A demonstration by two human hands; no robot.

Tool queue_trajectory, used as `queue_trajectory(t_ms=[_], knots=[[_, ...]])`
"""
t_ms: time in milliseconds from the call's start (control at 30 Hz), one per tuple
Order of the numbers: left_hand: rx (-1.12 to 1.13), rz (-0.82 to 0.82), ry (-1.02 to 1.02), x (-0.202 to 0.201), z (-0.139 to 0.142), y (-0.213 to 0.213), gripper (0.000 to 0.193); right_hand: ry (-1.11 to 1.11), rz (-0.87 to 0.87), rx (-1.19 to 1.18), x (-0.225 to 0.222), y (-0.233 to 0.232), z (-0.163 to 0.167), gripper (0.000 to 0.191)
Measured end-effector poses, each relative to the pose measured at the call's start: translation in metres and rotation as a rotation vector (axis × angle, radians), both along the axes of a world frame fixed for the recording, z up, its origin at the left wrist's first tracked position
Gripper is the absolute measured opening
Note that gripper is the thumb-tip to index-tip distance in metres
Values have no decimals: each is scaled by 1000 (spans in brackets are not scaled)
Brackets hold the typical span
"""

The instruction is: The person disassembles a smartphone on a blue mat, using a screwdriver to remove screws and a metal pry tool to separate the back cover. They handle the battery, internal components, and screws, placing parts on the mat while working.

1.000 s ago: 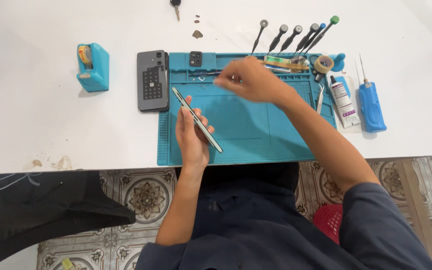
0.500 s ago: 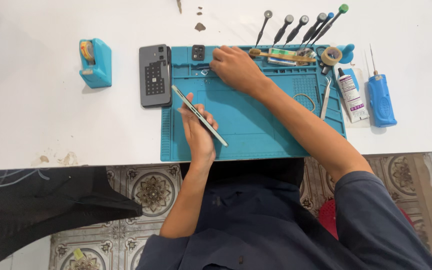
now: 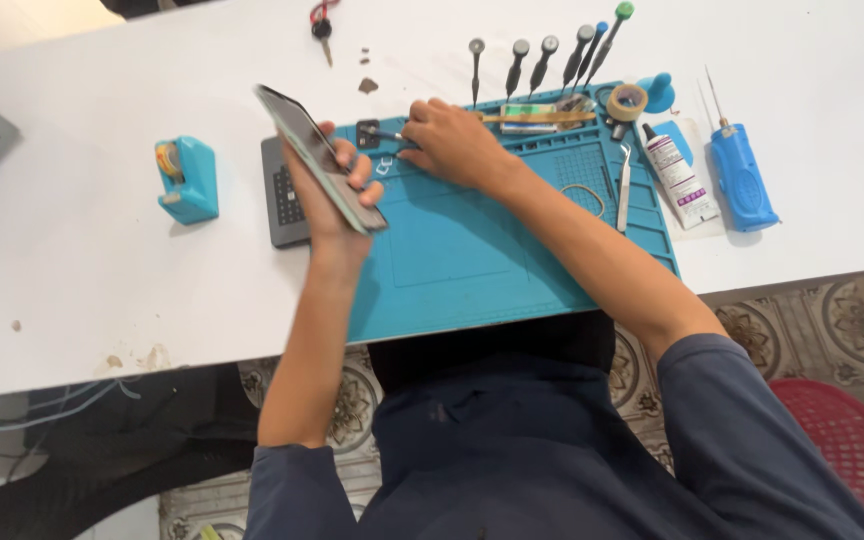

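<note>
Both hands work: left hand [image 3: 327,185] grips a phone [image 3: 320,158] tilted, freeing the blue mat [image 3: 472,250]; right hand [image 3: 452,143] pinches a small tool [image 3: 382,134].

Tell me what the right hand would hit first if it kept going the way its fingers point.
The right hand points left along the mat's top edge; first comes the small dark square part by its fingertips, though height is unclear.
</note>
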State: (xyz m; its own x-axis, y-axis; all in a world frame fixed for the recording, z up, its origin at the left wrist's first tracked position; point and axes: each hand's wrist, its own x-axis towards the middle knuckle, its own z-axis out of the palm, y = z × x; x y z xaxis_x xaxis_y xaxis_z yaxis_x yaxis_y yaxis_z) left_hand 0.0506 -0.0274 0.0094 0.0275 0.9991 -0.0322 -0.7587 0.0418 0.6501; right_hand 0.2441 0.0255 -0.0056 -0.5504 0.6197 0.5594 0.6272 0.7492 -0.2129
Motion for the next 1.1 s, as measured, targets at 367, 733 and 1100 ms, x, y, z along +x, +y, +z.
queue_trajectory(t_ms=[367, 733, 1100], knots=[[3, 15, 121, 10, 14, 84, 60, 155, -84, -146, -8, 2, 11, 11], [130, 28, 455, 18, -3, 67, 55, 469, -70, -314, 16, -8, 33, 22], [285, 132, 729, 19, -25, 73, 55, 478, -23, -404, 6, -34, 53, 27]])
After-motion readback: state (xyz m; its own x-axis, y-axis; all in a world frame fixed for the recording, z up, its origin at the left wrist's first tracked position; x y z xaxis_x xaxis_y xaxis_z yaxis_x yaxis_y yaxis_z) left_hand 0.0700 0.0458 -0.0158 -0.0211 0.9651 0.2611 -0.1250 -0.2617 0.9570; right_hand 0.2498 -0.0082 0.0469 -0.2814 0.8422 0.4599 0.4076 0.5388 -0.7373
